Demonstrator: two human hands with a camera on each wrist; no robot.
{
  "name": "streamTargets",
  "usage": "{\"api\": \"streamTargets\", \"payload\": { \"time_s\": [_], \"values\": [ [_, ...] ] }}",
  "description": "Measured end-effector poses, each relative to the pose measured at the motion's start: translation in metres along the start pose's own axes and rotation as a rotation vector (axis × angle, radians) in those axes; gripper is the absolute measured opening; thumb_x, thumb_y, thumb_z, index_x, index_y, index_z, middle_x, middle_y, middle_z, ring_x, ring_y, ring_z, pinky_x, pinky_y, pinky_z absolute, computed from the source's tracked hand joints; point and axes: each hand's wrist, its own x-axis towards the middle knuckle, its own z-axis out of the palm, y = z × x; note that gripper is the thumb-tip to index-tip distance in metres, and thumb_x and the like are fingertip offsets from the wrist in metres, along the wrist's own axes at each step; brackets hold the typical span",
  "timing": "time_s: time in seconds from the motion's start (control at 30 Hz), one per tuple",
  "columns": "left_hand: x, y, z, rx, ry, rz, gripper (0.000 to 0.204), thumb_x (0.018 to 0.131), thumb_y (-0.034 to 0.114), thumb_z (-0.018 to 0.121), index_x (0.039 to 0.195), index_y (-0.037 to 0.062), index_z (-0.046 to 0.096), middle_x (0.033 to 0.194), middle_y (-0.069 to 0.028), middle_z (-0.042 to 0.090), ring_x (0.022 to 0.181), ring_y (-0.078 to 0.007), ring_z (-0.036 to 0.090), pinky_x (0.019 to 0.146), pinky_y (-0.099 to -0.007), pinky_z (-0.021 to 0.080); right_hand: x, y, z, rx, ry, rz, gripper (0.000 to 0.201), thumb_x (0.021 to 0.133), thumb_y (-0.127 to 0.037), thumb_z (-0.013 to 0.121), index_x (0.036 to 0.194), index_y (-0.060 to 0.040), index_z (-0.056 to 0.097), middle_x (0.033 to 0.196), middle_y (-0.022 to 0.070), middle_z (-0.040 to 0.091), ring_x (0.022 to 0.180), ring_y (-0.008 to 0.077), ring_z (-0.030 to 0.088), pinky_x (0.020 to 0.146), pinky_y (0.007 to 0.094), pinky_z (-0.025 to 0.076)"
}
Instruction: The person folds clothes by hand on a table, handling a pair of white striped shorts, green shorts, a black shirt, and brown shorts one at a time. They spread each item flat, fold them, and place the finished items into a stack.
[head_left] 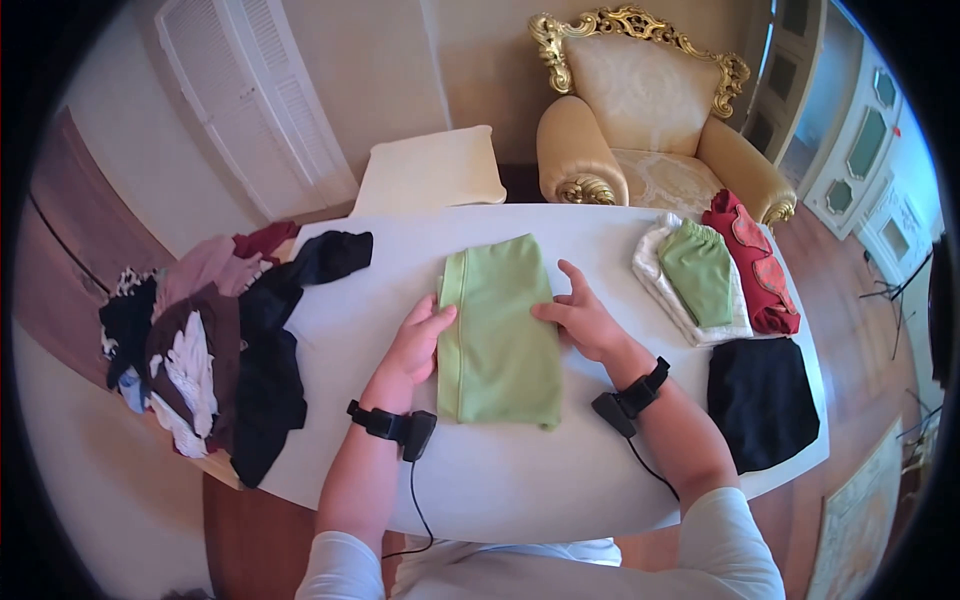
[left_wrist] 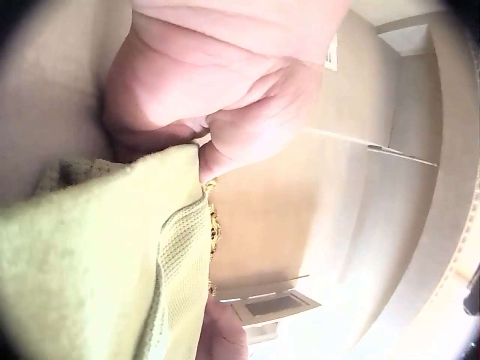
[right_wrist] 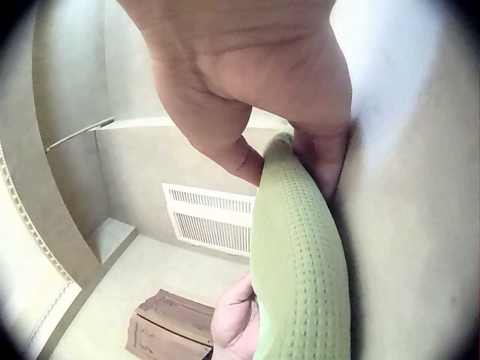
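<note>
A folded light-green garment (head_left: 505,335) is between my two hands over the middle of the white table. My left hand (head_left: 410,345) pinches its left edge, thumb on top and fingers underneath. On the opposite side, my right hand (head_left: 588,322) grips the right edge, its thumb on the upper face and the index finger extended away from the cloth. In the left wrist view, the left thumb (left_wrist: 255,131) presses near a corner of the fabric. The right wrist view shows the garment's rounded fold with a textured knit surface (right_wrist: 304,255) between thumb and fingers.
A loose heap of dark and pink clothes (head_left: 215,340) covers the table's left end. At the right lie small green pants (head_left: 698,270) on a white patterned garment (head_left: 660,275), a red garment (head_left: 765,280) and a folded black one (head_left: 762,400). A gold-trimmed armchair (head_left: 650,100) stands behind the table (head_left: 600,470).
</note>
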Motion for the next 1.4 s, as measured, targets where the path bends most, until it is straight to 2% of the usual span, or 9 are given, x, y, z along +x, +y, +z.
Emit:
{"api": "streamTargets", "payload": {
  "time_s": [0.13,0.37,0.57,0.73,0.8,0.87,0.97,1.33,1.4],
  "values": [
    [-0.006,0.005,0.009,0.029,0.073,0.104,0.069,0.11,0.008,0.054,0.169,0.0094,0.017,0.159,-0.0155,0.047,0.14,-0.025,0.052,0.117,-0.0412,0.045,0.0,-0.002,0.006,0.184,-0.053,0.025,0.109,0.094,-0.004,0.074,0.168,-0.0059,-0.006,0.131,0.0244,0.064,0.115,0.0282,0.068,0.101,0.0421,0.055],
    [-0.008,0.02,0.009,0.071,-0.094,0.194,0.047,0.112,0.01,0.046,0.159,0.0088,0.042,0.151,-0.0103,0.056,0.137,-0.0197,0.054,0.116,-0.0371,0.044,-0.015,-0.022,0.017,0.087,-0.15,-0.061,0.114,0.092,0.0,0.075,0.169,-0.0071,-0.008,0.137,0.0229,0.062,0.125,0.0287,0.063,0.109,0.0423,0.05],
    [-0.011,0.056,0.024,0.603,-0.126,0.382,0.032,0.114,0.016,0.044,0.14,0.0047,0.059,0.138,-0.0055,0.063,0.128,-0.0157,0.057,0.113,-0.0319,0.043,-0.027,-0.046,0.011,-0.204,-0.245,-0.406,0.093,0.091,-0.001,0.077,0.167,-0.0065,0.023,0.144,0.0176,0.058,0.124,0.0251,0.062,0.11,0.0403,0.049],
    [-0.037,0.103,0.056,0.785,-0.127,0.343,0.033,0.11,0.015,0.055,0.141,0.0025,0.057,0.134,-0.0067,0.064,0.128,-0.0146,0.056,0.114,-0.0318,0.041,-0.049,-0.065,0.012,-0.571,-0.135,-0.592,0.087,0.086,0.001,0.077,0.162,-0.0097,0.036,0.138,0.0141,0.06,0.12,0.0224,0.063,0.106,0.0387,0.051],
    [-0.037,0.09,0.061,0.916,-0.016,0.564,0.041,0.104,0.014,0.064,0.143,0.0044,0.056,0.125,-0.01,0.068,0.116,-0.0178,0.063,0.106,-0.0329,0.047,-0.049,-0.065,0.011,-0.549,-0.096,-0.645,0.087,0.086,0.001,0.077,0.162,-0.0109,0.037,0.135,0.0134,0.061,0.118,0.0215,0.064,0.104,0.0383,0.052],
    [-0.041,0.087,0.065,0.973,0.026,0.559,0.051,0.097,0.012,0.071,0.145,0.0058,0.054,0.12,-0.0131,0.071,0.109,-0.0207,0.067,0.1,-0.0339,0.051,-0.051,-0.069,0.01,-0.452,-0.072,-0.635,0.087,0.086,0.0,0.076,0.162,-0.0117,0.037,0.133,0.0123,0.062,0.115,0.0206,0.064,0.102,0.0378,0.052],
    [-0.044,0.095,0.066,0.953,0.002,0.334,0.061,0.09,0.008,0.076,0.146,0.0069,0.053,0.118,-0.017,0.072,0.104,-0.0242,0.068,0.093,-0.0357,0.053,-0.051,-0.075,0.004,-0.483,-0.043,-0.612,0.075,0.088,0.001,0.074,0.156,-0.0104,0.046,0.127,0.0099,0.068,0.109,0.0187,0.065,0.101,0.0361,0.054],
    [-0.042,0.096,0.075,1.129,0.175,0.581,0.039,0.087,0.0,0.077,0.125,0.0016,0.067,0.121,-0.0103,0.072,0.102,-0.019,0.069,0.093,-0.031,0.054,-0.058,-0.078,0.008,-0.714,0.148,-0.698,0.058,0.083,-0.005,0.078,0.138,-0.0046,0.06,0.124,0.0183,0.069,0.105,0.0299,0.068,0.097,0.039,0.054],
    [-0.041,0.095,0.072,1.251,0.235,0.692,0.035,0.086,0.001,0.079,0.119,0.0019,0.069,0.115,-0.0086,0.071,0.106,-0.0185,0.067,0.096,-0.0304,0.052,-0.058,-0.081,0.002,-0.863,0.184,-0.675,0.052,0.085,-0.004,0.078,0.134,-0.0024,0.062,0.123,0.0145,0.069,0.11,0.0232,0.067,0.101,0.0359,0.052]
  ]
}}
